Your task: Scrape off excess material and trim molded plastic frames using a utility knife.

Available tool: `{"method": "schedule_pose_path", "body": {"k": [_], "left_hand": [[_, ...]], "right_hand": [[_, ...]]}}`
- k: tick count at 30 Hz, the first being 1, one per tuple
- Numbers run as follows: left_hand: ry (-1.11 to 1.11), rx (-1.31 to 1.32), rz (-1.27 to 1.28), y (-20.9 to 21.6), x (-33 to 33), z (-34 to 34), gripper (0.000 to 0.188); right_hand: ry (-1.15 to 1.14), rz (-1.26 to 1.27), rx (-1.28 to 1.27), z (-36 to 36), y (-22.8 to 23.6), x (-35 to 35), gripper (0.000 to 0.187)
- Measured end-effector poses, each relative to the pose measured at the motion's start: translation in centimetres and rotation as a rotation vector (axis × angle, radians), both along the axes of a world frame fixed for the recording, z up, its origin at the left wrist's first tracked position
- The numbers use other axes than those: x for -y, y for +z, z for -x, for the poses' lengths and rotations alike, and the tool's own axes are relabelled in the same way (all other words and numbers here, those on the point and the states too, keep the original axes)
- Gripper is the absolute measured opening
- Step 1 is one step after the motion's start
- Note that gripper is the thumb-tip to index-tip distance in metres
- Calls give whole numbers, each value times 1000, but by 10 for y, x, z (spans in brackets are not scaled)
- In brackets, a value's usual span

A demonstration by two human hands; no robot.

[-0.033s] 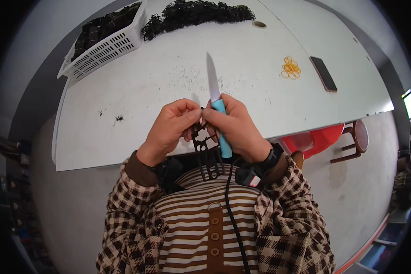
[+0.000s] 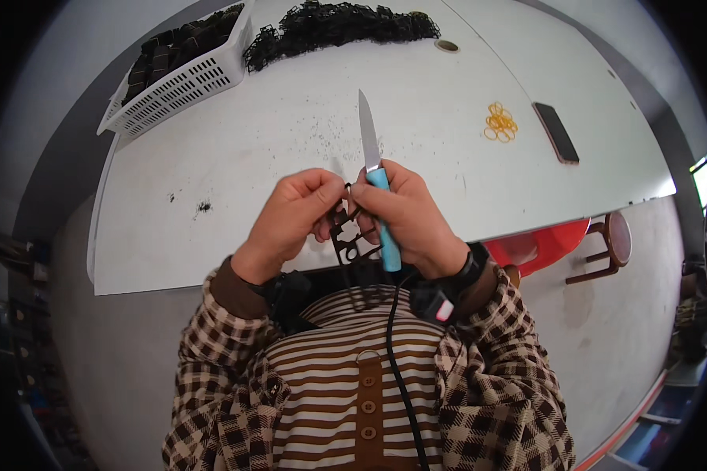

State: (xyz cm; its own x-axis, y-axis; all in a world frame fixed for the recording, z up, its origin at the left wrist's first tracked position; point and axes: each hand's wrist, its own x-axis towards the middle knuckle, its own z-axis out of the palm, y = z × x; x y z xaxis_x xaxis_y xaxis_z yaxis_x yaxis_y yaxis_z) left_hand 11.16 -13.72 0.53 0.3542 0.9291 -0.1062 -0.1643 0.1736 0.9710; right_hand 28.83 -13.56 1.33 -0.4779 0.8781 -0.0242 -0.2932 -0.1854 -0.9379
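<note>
My left hand (image 2: pixel 289 213) is closed, thumb and forefinger pinching the upper end of a thin black cut-out plastic frame (image 2: pixel 342 248). Opposite it, my right hand (image 2: pixel 415 218) grips a knife (image 2: pixel 377 179) with a light blue handle, blade pointing up and away from me. The right thumb also presses at the top of the frame, close to the left fingertips. The frame hangs between my hands over the table's near edge, its lower end blurred. Some right fingers are hidden behind the handle.
A white slotted basket (image 2: pixel 182 96) of dark bundles stands far left, beside a heap of black pieces (image 2: pixel 334 30). A tape roll (image 2: pixel 448 46), yellow rubber bands (image 2: pixel 500 124) and a phone (image 2: pixel 556 133) lie to the right. Black scraps (image 2: pixel 204 207) dot the white table (image 2: pixel 157 251).
The knife has shifted very slightly to the right. The lower end of the black frame has swung and is now blurred. Both hands keep their hold.
</note>
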Motion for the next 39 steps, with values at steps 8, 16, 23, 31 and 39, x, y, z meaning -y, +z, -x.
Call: {"method": "schedule_pose_path", "body": {"k": [8, 16, 23, 31, 39], "left_hand": [[292, -228, -642, 43, -86, 19, 20], [413, -160, -412, 76, -143, 59, 19], [423, 7, -265, 40, -169, 83, 20], [625, -130, -403, 18, -192, 102, 18], [680, -117, -425, -13, -196, 105, 11]], "right_hand": [[-19, 295, -377, 28, 36, -113, 10], [111, 238, -349, 48, 48, -170, 16], [-66, 81, -163, 57, 6, -194, 32], [-242, -1084, 521, 71, -12, -207, 45], [-167, -1108, 1053, 74, -18, -198, 55]]}}
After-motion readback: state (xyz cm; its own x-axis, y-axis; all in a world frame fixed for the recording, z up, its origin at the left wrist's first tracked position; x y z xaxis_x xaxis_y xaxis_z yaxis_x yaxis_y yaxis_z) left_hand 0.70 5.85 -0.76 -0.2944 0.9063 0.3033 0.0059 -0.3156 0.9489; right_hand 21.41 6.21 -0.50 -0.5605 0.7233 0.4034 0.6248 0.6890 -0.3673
